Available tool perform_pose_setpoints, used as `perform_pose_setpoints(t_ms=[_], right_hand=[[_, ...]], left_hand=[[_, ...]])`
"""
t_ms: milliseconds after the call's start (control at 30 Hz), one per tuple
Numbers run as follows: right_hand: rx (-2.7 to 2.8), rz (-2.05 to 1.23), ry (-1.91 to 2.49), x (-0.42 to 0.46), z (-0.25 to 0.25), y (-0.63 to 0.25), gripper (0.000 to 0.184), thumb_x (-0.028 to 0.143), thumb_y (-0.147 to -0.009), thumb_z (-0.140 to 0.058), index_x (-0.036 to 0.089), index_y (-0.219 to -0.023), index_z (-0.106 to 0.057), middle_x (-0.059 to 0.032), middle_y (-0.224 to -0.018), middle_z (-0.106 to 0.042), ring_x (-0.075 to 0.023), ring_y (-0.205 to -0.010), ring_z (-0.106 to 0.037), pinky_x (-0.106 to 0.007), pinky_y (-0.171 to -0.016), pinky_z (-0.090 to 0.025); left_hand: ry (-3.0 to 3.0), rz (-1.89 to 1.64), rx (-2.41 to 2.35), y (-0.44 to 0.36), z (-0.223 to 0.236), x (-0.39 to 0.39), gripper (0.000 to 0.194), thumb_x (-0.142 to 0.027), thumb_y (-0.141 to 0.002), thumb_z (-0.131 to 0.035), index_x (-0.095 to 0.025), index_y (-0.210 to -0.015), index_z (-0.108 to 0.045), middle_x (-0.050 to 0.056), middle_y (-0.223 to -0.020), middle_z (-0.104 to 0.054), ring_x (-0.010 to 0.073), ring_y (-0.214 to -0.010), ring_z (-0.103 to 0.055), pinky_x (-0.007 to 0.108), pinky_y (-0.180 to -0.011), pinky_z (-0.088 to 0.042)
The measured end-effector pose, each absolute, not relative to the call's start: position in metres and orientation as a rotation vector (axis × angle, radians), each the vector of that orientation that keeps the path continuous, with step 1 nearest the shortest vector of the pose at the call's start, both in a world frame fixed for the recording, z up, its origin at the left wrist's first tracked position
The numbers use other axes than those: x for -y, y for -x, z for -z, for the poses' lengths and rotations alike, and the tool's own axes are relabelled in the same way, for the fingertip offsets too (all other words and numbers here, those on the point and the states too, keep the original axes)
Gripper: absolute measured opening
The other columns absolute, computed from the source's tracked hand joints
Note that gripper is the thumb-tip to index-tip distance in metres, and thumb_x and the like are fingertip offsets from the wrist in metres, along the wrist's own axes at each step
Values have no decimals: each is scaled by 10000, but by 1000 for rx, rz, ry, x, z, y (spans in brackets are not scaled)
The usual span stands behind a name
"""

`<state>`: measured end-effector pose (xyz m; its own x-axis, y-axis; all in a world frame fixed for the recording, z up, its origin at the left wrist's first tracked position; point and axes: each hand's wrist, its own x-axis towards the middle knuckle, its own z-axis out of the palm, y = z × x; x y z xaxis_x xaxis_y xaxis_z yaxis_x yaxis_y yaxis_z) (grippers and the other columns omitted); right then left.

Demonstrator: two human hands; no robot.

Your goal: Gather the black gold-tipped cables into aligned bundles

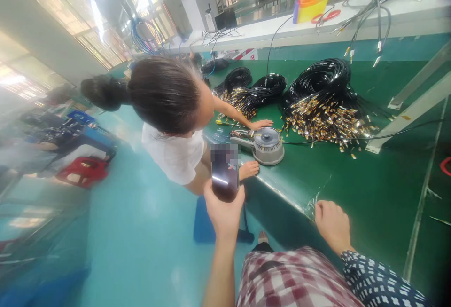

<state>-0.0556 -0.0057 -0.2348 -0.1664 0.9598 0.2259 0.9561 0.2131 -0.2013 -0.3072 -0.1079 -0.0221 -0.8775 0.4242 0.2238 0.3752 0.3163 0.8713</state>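
Note:
In the head view my left hand (pixel 223 210) is raised in the lower middle, its fingers wrapped round a dark smartphone (pixel 224 182) held upright. My right hand (pixel 333 224) rests with curled fingers at the front edge of the green worktable (pixel 299 180); nothing shows in it. Thin clear wisps (pixel 313 202) lie beside its thumb. Beyond the phone, a co-worker (pixel 172 109) in a white top leans at the table. One of that person's hands (pixel 261 124) touches a round grey tape dispenser machine (pixel 268 149); the other hand (pixel 249 169) is at the table edge.
Coiled black cables (pixel 317 81) with gold-coloured connectors lie at the back of the table. A white shelf (pixel 352 20) above carries loose cables, red-handled scissors (pixel 326 16) and a yellow box (pixel 312 10). Metal brackets (pixel 416 105) stand at right. A red stool (pixel 82 172) stands at left.

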Motion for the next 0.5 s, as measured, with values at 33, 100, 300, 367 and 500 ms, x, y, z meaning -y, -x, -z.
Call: perform_pose_setpoints(t_ms=[33, 100, 300, 367, 500], right_hand=[[2191, -15, 1799, 6, 235, 55, 270, 291, -948, -381, 168, -877, -611, -92, -869, -631, -226, -799, -522, -332, -698, -315], [2193, -11, 1799, 6, 235, 55, 271, 291, -949, -380, 169, -877, -611, -91, -866, -633, -228, -798, -519, -331, -697, -312], [2192, -27, 1808, 5, 234, 56, 274, 288, -956, -371, 171, -877, -606, -87, -864, -630, -227, -804, -531, -323, -695, -306], [2191, -30, 1812, 5, 234, 57, 275, 291, -957, -370, 174, -876, -606, -86, -863, -629, -226, -798, -531, -324, -692, -306], [2188, -28, 1807, 6, 233, 57, 267, 291, -952, -381, 171, -878, -608, -88, -862, -626, -222, -787, -523, -327, -681, -312]], left_hand=[[-759, -1643, -2508, 307, 22, 108, 644, -397, -581, -793, -206, -1124, -506, 77, -1047, -648, 260, -958, -643, 422, -842, -510], [-746, -1642, -2503, 308, 23, 108, 642, -395, -578, -793, -206, -1120, -506, 79, -1051, -646, 264, -966, -642, 426, -842, -510], [-755, -1617, -2500, 309, 24, 106, 671, -422, -589, -786, -196, -1152, -498, 95, -1082, -642, 273, -985, -635, 437, -851, -507], [-771, -1618, -2493, 310, 24, 105, 680, -428, -590, -788, -192, -1158, -498, 100, -1091, -641, 274, -988, -634, 435, -850, -508], [-780, -1636, -2478, 310, 22, 104, 662, -409, -593, -785, -186, -1151, -508, 95, -1060, -648, 269, -959, -645, 432, -840, -513]])
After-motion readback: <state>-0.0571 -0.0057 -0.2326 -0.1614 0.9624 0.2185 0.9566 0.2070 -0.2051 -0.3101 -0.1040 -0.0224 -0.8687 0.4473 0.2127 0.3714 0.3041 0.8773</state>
